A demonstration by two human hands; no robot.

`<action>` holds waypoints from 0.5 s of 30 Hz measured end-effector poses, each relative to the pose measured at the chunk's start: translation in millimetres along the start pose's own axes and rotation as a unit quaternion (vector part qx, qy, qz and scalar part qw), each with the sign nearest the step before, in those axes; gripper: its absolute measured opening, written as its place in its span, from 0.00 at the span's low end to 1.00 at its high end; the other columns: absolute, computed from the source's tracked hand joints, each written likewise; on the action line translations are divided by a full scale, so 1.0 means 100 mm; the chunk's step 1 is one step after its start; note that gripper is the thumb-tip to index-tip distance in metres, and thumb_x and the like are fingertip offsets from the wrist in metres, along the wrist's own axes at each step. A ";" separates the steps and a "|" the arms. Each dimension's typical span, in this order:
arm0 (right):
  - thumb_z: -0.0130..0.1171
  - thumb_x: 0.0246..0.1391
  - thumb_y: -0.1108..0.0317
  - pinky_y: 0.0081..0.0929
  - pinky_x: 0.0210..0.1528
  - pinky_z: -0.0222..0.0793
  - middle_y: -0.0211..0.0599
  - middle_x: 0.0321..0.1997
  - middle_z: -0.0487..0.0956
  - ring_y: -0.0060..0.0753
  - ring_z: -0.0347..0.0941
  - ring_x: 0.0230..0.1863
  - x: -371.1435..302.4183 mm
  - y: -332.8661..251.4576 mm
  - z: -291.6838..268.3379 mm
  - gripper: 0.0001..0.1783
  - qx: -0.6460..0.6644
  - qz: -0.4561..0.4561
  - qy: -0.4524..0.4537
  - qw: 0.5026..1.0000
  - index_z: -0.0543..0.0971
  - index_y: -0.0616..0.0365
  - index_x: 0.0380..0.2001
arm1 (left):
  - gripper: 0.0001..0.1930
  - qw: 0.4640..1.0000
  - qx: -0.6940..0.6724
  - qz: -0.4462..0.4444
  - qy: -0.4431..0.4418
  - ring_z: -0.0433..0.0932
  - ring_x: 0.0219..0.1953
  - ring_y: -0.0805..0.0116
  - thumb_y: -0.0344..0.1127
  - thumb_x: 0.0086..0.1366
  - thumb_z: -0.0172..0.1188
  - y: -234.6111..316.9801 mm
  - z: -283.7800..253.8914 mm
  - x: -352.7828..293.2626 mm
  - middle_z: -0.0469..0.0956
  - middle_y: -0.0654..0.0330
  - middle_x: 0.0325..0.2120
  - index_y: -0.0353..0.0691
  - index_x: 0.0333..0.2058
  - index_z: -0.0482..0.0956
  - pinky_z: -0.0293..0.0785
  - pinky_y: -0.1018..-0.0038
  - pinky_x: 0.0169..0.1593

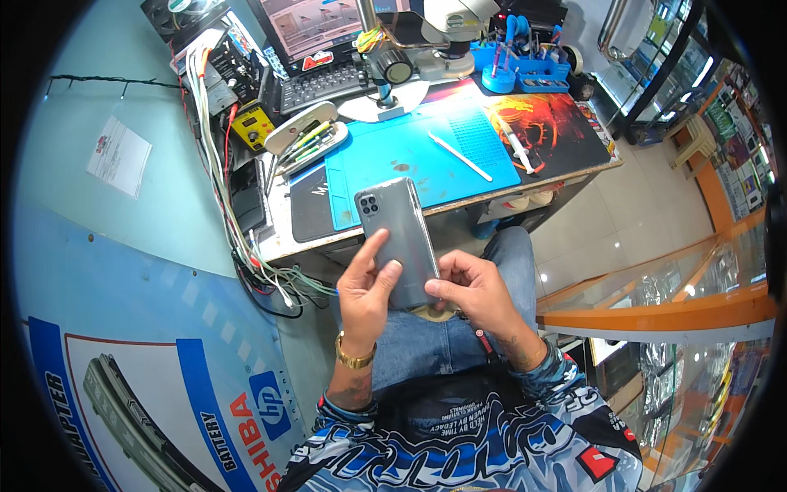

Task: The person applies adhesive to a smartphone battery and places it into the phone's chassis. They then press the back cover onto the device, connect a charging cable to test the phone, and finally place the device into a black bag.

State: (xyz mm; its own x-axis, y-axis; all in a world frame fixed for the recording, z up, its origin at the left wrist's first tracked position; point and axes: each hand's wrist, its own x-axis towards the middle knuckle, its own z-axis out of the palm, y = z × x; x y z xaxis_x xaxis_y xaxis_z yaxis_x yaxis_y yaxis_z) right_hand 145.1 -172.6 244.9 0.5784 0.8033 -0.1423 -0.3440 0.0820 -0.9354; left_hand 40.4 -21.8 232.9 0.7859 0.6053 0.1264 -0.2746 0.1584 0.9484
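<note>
A grey smartphone (402,238) with a square camera block is held above my lap, its back toward me and its top end pointing at the bench. My left hand (366,287) grips its left side, thumb on the back cover and index finger stretched along the edge. The thumb and fingers of my right hand (471,287) pinch the lower right edge. Beyond the phone lies a blue silicone work mat (385,160) with a white pen-like tool (461,157) on it. The phone's screen side is hidden.
A case of screwdrivers and tweezers (310,141) sits left of the mat. Behind stand a microscope base (385,102), a laptop keyboard (324,88) and a blue organizer (525,75). A syringe (516,146) lies at right. Cables (221,156) hang left; a glass display case (656,320) stands right.
</note>
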 end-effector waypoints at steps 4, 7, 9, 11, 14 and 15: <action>0.63 0.54 0.75 0.20 0.33 0.75 0.29 0.32 0.78 0.18 0.75 0.31 -0.06 0.13 -0.04 0.06 0.023 0.008 -0.021 0.999 0.76 0.62 0.34 | 0.23 0.991 -0.120 0.047 0.047 0.77 0.44 0.74 0.21 0.64 0.57 -0.02 -0.10 0.15 0.80 0.53 0.44 0.33 0.59 0.70 0.72 0.77 0.51; 0.64 0.55 0.72 0.19 0.30 0.73 0.26 0.28 0.76 0.16 0.74 0.29 -0.08 0.19 -0.05 0.07 0.020 0.018 -0.030 0.999 0.76 0.61 0.32 | 0.23 0.992 -0.103 0.055 0.057 0.78 0.44 0.72 0.20 0.64 0.57 0.01 -0.17 0.20 0.81 0.52 0.44 0.33 0.59 0.70 0.74 0.76 0.49; 0.64 0.55 0.72 0.19 0.31 0.73 0.27 0.28 0.76 0.16 0.74 0.29 -0.12 0.20 -0.05 0.07 0.003 0.022 -0.029 0.999 0.76 0.61 0.31 | 0.23 0.992 -0.102 0.054 0.054 0.78 0.43 0.73 0.21 0.64 0.57 0.04 -0.20 0.23 0.81 0.53 0.43 0.33 0.58 0.70 0.74 0.77 0.47; 0.64 0.55 0.72 0.20 0.31 0.73 0.27 0.28 0.77 0.16 0.74 0.29 -0.14 0.22 -0.08 0.07 -0.009 0.024 -0.031 0.999 0.76 0.62 0.31 | 0.22 0.991 -0.111 0.056 0.046 0.79 0.40 0.75 0.22 0.64 0.58 0.12 -0.19 0.26 0.82 0.54 0.41 0.32 0.57 0.71 0.75 0.78 0.44; 0.65 0.54 0.72 0.19 0.31 0.73 0.27 0.28 0.77 0.17 0.74 0.28 -0.16 0.28 -0.12 0.07 -0.019 0.024 -0.038 0.999 0.75 0.62 0.30 | 0.19 0.996 -0.086 0.008 0.034 0.79 0.36 0.77 0.26 0.65 0.59 0.12 -0.30 0.29 0.82 0.57 0.37 0.31 0.55 0.73 0.75 0.81 0.40; 0.65 0.54 0.72 0.19 0.31 0.73 0.27 0.28 0.77 0.17 0.74 0.28 -0.17 0.29 -0.12 0.07 -0.022 0.023 -0.040 0.999 0.75 0.62 0.30 | 0.15 0.995 -0.090 -0.025 0.040 0.79 0.33 0.78 0.29 0.66 0.59 0.18 -0.25 0.29 0.82 0.59 0.34 0.30 0.50 0.76 0.75 0.82 0.38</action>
State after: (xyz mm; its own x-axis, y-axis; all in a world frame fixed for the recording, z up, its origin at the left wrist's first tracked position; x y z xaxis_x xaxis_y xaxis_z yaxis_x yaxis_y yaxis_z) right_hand 134.4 -190.5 216.4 0.5011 0.8503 -0.1610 -0.3345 0.0187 -0.9422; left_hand 44.1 18.1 246.4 0.7559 0.6528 0.0500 -0.3367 0.3221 0.8848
